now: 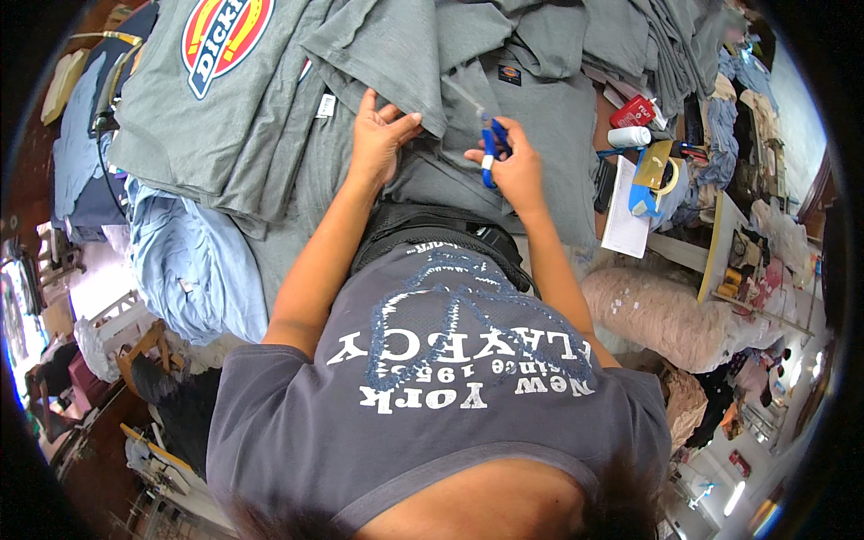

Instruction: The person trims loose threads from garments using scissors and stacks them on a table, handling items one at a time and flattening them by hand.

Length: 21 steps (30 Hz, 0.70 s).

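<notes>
My left hand point(380, 142) is at the lower edge of a folded grey T-shirt sleeve point(387, 58), its thumb and fingers closed at the hem. The fingertips partly disappear at the cloth edge. To its right, my right hand point(520, 171) grips small scissors point(489, 153) by their blue handles. Their blades point up and left over the grey cloth and look blurred. Beneath both hands lie more grey T-shirts point(549, 135); one shows a dark neck label point(509, 75). Another, at the left, carries a large red and yellow print point(225, 40).
Light blue cloth point(193, 261) hangs off the left side. At right are a red bottle point(633, 112), a white bottle point(628, 137), a tape roll point(666, 175) and a white notepad point(625, 207). A plastic-wrapped bundle point(657, 310) lies lower right.
</notes>
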Tool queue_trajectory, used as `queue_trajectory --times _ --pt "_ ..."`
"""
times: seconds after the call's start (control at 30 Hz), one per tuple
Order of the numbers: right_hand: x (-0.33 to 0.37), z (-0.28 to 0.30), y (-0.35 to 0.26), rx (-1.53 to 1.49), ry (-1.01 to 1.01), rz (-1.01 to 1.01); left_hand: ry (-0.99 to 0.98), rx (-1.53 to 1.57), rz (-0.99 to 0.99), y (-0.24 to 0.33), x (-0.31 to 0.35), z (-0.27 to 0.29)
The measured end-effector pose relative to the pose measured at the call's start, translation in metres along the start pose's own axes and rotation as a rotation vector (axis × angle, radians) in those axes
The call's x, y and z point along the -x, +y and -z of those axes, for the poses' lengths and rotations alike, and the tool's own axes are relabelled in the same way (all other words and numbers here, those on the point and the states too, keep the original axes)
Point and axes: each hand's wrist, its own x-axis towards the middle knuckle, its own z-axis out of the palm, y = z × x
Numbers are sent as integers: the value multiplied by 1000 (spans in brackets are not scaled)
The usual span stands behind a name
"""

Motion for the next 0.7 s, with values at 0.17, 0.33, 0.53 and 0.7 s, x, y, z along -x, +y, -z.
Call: queue_trajectory --times 0.17,0.33,0.53,0.7 --pt "8 -13 2 193 -100 3 20 -9 74 -9 0 3" --pt "14 0 20 92 -173 -105 123 106 91 -5 -12 14" --pt "47 70 33 -65 -249 -186 237 171 32 3 -34 35" --pt "63 118 58 -272 -34 -189 168 177 1 8 -34 37"
